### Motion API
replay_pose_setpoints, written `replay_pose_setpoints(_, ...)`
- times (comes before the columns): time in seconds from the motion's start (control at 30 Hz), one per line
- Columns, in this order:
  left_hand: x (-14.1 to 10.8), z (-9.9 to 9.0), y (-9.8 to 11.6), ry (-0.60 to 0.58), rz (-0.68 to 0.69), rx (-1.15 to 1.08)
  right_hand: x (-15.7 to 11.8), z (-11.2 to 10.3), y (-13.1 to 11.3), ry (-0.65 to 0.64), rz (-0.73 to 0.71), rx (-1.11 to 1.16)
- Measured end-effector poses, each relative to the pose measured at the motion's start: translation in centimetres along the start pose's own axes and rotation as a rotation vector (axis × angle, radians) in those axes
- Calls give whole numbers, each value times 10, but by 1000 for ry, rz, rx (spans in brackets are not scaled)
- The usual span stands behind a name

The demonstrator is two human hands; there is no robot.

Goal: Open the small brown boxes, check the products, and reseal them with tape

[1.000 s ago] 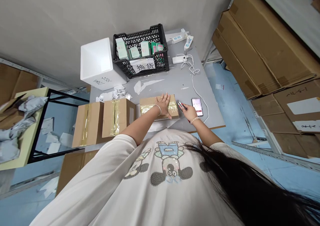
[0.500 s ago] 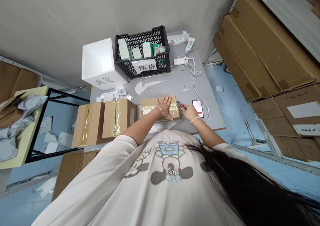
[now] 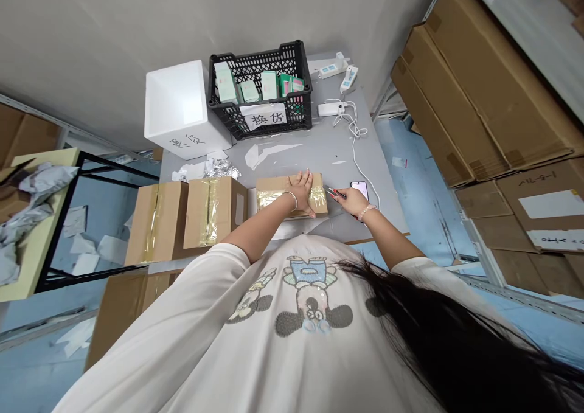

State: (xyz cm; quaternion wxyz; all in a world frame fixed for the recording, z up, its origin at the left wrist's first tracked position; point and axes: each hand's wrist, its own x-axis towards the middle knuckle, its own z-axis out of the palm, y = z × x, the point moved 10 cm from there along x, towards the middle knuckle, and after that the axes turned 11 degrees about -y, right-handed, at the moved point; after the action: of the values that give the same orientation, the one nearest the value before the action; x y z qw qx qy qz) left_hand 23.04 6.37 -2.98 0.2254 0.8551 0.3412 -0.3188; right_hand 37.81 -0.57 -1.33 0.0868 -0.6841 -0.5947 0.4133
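A small brown cardboard box [image 3: 272, 185] with shiny clear-yellow tape along it lies on the grey table [image 3: 319, 151] in front of me. Flat on its top, fingers spread, rests my left hand [image 3: 300, 194]. My right hand [image 3: 352, 201] is closed around a utility knife [image 3: 336, 192] with a dark and red body. The knife's tip points left and lies at the box's right end; whether it touches the cardboard I cannot tell. Partly under my right hand is a phone [image 3: 360, 188] with a lit screen.
Two taped cartons [image 3: 214, 212] stand left of the box. Behind are a white foam box [image 3: 176, 109] and a black crate [image 3: 260, 121] holding green-white packets. Power strips [image 3: 333, 69] and a white cable [image 3: 360, 166] lie at the right. Large cartons [image 3: 479, 84] fill the right-hand rack.
My right hand with the utility knife has shifted slightly right and covers more of the phone. My left hand stays on the box. The view has tilted a little.
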Motion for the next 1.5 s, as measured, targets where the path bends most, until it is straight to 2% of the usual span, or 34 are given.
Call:
replay_pose_setpoints(0.17,2,0,-1,-9,-7,1,0,-3,-1,-1,21,-60)
replay_pose_setpoints(0.43,4,0,-1,-15,-7,-13,-18,11,0,20,41,-108)
replay_pose_setpoints(0.57,4,0,-2,-13,-14,-24,-22,14,2,55,7,-42)
replay_pose_setpoints(0.77,6,-1,-6,-10,-22,-9,-40,46,4,8,-65,107)
replay_pose_setpoints(0.9,4,-1,-4,3,-14,2,-52,55,28,54,22,241)
replay_pose_setpoints(0.97,-3,1,0,34,-4,2,-57,48,46,98,85,301)
replay_pose_setpoints(1.03,-15,4,3,90,3,-6,-61,32,61,183,129,325)
replay_pose_setpoints(1.13,-44,14,-6,197,-14,-48,-65,7,68,273,154,301)
replay_pose_setpoints(1.2,-67,23,-33,291,-103,-116,-65,0,60,285,156,259)
replay_pose_setpoints(1.27,-93,35,-79,402,-281,-235,-62,-2,41,277,144,186)
replay_pose_setpoints(1.37,-121,69,-143,481,-489,-482,-50,7,-11,218,66,-9)
replay_pose_setpoints(1.43,-120,94,-162,445,-479,-659,-35,21,-56,139,-24,-169)
replay_pose_setpoints(1.5,-110,111,-163,407,-391,-823,-16,38,-102,50,-116,-319)
